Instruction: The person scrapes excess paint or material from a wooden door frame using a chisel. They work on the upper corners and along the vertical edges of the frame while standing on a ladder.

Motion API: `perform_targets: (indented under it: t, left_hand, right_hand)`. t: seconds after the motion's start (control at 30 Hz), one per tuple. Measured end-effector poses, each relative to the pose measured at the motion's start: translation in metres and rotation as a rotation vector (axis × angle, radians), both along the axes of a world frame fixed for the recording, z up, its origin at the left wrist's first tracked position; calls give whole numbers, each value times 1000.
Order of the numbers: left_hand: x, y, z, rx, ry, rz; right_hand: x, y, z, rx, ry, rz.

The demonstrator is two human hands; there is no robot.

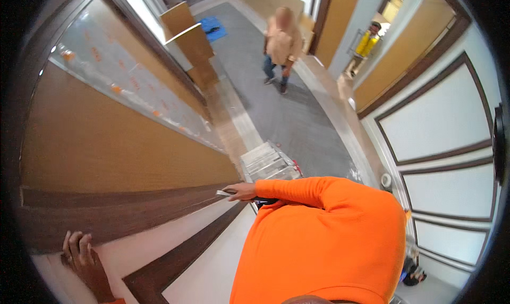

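My right hand (241, 191) is shut on a small flat tool (224, 193) with a pale end; its exact kind is unclear. The tool is close to the lower edge of a dark brown wood trim board (131, 208). My left hand (81, 252) is raised at the lower left, fingers slightly bent and apart, over the board's edge and the pale wall (131, 244). It holds nothing visible; whether it presses on the board cannot be told. Below the board, a dark mitred moulding (175, 260) frames a white panel.
Below me stands a metal stepladder (269, 162). A person in a beige shirt (283, 45) stands on the grey floor (263, 105); another in a yellow vest (366, 45) is in a doorway. Film-covered glass (127, 77) adjoins the wood panel (111, 144). Boards (193, 45) lean nearby.
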State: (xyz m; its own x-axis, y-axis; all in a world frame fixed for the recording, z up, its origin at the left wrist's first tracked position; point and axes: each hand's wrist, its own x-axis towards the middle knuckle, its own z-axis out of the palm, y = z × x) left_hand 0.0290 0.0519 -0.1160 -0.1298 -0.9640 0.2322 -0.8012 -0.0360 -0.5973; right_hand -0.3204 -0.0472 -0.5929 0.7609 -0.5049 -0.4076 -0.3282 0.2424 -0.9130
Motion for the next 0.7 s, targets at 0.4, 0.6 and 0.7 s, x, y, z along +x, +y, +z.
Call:
perform_targets:
  t: [0.4, 0.6, 0.7]
  left_hand:
    - [36, 10, -1, -29, -160, -110]
    - [20, -3, 22, 22, -6, -169]
    - [14, 2, 54, -106, 160, -199]
  right_hand:
    - [1, -2, -1, -32, -52, 34]
    - [5, -9, 74, 198, -73, -1]
    - [39, -5, 97, 94, -228, -26]
